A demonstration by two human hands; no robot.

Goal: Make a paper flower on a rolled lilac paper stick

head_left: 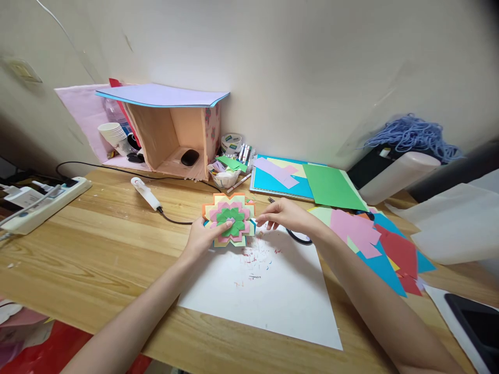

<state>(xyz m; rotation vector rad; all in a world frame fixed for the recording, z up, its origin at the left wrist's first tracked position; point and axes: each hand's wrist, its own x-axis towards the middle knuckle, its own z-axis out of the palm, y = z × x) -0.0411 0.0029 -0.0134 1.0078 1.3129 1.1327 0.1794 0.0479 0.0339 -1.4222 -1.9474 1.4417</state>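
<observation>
While our left hand [200, 236] grips the layered paper flower [236, 214], thumb on its green middle, the white sheet [265, 301] spreads toward five o'clock; our right hand [286, 214] curls at the flower's three o'clock edge, fingers narrow, though we cannot tell whether they touch it; coloured paper pieces [353, 228] lie farther out at three, a white corded tool [145, 192] at ten.

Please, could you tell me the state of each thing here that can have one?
Paper flower: layered, held up, petals spread.
Left hand: closed on the paper flower.
Right hand: curled at the flower's edge; contact unclear.
White sheet: flat, marked with colour.
Scissors: lying, partly hidden; open or shut unclear.
Box: open at front.
Paper cups: stacked, tilted.
Power strip: plugs inserted.
Blue yarn: loosely heaped.
</observation>
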